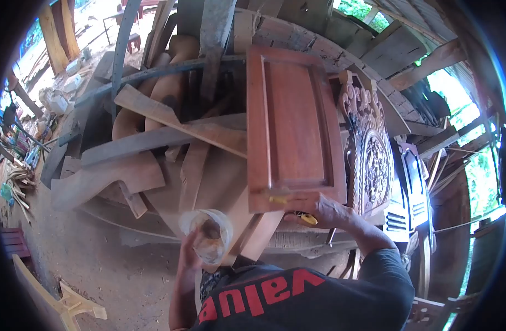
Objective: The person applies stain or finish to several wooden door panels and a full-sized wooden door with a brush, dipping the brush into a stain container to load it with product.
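Note:
My left hand (190, 252) is closed around a clear plastic tub (218, 252) with some brownish contents. It is held low, in front of my body. My right hand (322, 211) grips what looks like a paintbrush (309, 218) with a yellow handle, its far end blurred along the lower edge of a reddish-brown wooden door panel (300, 127). That panel has a raised rectangular centre and rests on the workbench, leaning over stacked timber.
Right of the panel stands an ornately carved wooden piece (374, 149), then white louvred pieces (407, 187). Curved wooden boards (112, 176) lie to the left. A plank (170, 116) crosses behind. A forked wooden part (76, 300) lies on the floor at lower left.

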A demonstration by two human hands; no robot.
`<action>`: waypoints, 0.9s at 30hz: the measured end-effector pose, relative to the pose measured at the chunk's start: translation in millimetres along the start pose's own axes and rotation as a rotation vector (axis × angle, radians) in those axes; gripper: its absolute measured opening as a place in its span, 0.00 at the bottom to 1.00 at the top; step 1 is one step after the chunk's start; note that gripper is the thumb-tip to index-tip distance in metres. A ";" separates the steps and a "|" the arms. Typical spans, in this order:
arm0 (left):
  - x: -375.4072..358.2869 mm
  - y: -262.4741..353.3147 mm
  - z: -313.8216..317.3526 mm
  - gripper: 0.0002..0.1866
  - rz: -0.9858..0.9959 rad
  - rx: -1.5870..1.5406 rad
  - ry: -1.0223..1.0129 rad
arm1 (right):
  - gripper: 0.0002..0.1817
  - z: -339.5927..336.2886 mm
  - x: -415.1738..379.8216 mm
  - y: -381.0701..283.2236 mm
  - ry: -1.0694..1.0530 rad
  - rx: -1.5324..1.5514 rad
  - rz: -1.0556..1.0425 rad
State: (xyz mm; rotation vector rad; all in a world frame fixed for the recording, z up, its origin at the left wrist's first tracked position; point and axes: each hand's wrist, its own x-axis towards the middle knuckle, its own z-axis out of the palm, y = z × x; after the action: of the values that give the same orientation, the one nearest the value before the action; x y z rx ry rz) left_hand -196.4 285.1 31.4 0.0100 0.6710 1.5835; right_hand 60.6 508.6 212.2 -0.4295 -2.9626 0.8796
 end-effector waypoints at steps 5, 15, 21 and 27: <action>5.5 -57.2 28.6 0.31 0.022 -0.094 0.056 | 0.10 -53.2 43.5 83.3 0.101 0.470 0.158; 2.4 -84.3 -0.4 0.28 0.079 -0.144 0.074 | 0.11 -153.4 183.6 293.3 1.248 0.800 0.189; 9.2 -88.1 -15.7 0.28 0.099 -0.068 0.128 | 0.10 -212.7 128.3 319.3 1.491 -0.229 0.365; 9.3 -86.7 -32.6 0.32 0.045 -0.042 0.108 | 0.14 -189.4 229.8 282.6 1.079 -0.402 0.357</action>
State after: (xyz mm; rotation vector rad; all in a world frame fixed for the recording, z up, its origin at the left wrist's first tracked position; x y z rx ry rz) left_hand -131.9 278.1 -35.3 -0.0933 0.7257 1.6498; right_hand -69.7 897.8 206.3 -1.0484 -2.0248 -0.0387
